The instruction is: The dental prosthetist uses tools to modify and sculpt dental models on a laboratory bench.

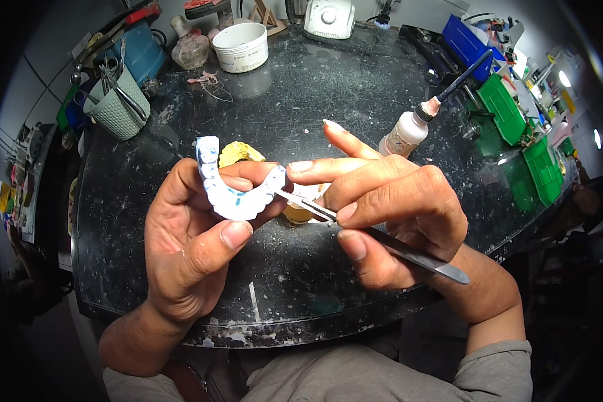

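Observation:
My left hand (187, 241) is closed around a white horseshoe-shaped dental model (238, 203) with blue marks on its teeth, held above the table. Between the thumb and fingers of my right hand (395, 208) is a slim scalpel (409, 252) with a flat metal handle. Its narrow tip meets or nearly meets the right end of the model, and my right index finger reaches to that same end. Behind the white model lies a yellow dental model (240, 152), partly hidden. Below my hands, a tan and white round piece (297, 214) is mostly covered.
On the dark, dust-flecked table (301, 281) stand a white tub (241, 48), a glass flask (189, 47) and a woven cup of tools (117, 107) at the far left. To the right is a white bottle (406, 134), with green bins (502, 107) and a blue bin (465, 43) beyond.

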`<state>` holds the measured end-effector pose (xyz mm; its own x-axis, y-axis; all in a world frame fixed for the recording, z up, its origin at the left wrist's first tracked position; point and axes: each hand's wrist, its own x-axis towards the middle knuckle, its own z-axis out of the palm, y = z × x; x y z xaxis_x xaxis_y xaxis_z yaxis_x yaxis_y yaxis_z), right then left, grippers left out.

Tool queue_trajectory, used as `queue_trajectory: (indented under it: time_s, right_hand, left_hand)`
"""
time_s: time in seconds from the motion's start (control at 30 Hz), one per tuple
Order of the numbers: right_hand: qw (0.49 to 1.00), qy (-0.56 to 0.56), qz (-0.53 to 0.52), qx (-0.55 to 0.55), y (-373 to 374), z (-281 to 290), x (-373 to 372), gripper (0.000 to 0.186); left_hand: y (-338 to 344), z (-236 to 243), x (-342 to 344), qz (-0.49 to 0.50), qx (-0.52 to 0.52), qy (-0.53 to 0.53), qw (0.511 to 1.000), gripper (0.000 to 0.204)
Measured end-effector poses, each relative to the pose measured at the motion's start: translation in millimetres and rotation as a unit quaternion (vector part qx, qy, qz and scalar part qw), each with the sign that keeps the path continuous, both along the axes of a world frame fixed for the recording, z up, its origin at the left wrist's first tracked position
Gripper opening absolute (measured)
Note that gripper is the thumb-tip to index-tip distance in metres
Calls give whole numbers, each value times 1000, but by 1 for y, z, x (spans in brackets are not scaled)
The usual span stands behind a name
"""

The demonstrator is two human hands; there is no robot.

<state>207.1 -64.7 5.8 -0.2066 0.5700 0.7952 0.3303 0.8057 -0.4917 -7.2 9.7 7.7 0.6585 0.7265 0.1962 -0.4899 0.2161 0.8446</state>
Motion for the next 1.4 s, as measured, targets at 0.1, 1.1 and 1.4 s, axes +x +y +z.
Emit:
queue_trajectory:
  time_s: [0.1,1.1,1.4]
  right_hand:
    - [1000,-5,-6,-1,0,0,0,19]
    - [999,-32,-8,-2,1,1,1,21]
    - [999,-28,-10,-12,0,1,1,20]
  left_hand:
    - [0,1,1,10,3,11,1000,31]
    - [-6,-4,-5,98,272,94,953,36]
    - [-5,-5,-5,98,286,89,949,36]
